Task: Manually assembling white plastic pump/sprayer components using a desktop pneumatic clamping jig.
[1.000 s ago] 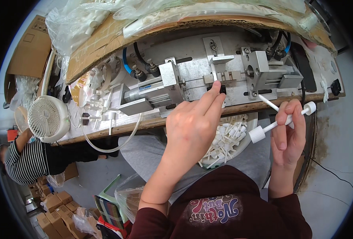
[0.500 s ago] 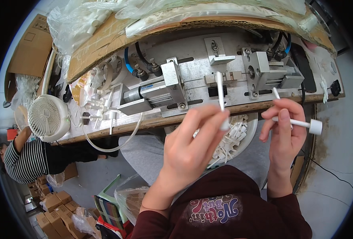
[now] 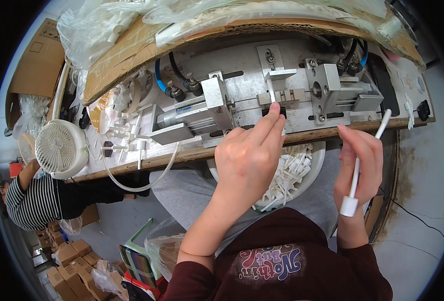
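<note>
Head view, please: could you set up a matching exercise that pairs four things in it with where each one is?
Things:
1. white desk fan
2. white cable adapter
3. bowl of white parts
4. left hand

Places:
A. in the lap, below the bench edge
B. held in the right hand
C. left end of the bench
D. fingertips at the metal fixture

Pairs: 1-C, 2-B, 3-A, 4-D

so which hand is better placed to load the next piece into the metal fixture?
Probably the left hand: its fingertips are already at the fixture's slot on the bench. The right hand is back off the bench edge, occupied holding a white tube with an end cap.
</note>
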`<state>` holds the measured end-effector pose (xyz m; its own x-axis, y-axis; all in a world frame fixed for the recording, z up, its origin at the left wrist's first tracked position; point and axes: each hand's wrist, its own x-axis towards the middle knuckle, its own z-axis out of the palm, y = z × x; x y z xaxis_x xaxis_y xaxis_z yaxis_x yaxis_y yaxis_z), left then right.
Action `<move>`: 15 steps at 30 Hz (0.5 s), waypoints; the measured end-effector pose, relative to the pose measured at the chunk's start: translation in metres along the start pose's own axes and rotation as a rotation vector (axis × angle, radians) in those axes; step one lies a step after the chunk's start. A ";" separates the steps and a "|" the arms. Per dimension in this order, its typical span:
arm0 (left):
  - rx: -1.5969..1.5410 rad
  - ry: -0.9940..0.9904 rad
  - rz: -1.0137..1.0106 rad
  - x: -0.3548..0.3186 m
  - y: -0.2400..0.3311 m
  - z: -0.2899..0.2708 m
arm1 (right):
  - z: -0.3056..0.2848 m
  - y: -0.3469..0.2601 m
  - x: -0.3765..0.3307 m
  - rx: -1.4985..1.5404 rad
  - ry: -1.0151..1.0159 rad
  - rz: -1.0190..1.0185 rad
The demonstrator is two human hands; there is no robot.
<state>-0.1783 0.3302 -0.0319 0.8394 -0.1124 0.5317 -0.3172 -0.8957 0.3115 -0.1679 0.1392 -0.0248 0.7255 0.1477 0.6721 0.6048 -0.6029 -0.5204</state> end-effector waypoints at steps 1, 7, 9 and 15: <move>-0.039 -0.014 -0.010 0.000 0.000 -0.002 | 0.001 -0.001 0.000 -0.082 0.008 -0.064; -0.813 -0.200 -0.002 -0.007 0.024 -0.028 | 0.013 0.008 -0.001 -0.210 0.009 -0.206; -0.878 -0.274 0.038 -0.018 0.036 -0.032 | 0.018 0.003 -0.001 -0.174 -0.026 -0.224; -0.523 -0.036 0.024 -0.017 0.026 -0.029 | 0.016 0.000 0.004 0.045 -0.016 -0.012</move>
<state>-0.2139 0.3213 -0.0104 0.8411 -0.1528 0.5188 -0.5064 -0.5592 0.6564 -0.1597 0.1521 -0.0301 0.7227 0.1675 0.6705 0.6276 -0.5654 -0.5352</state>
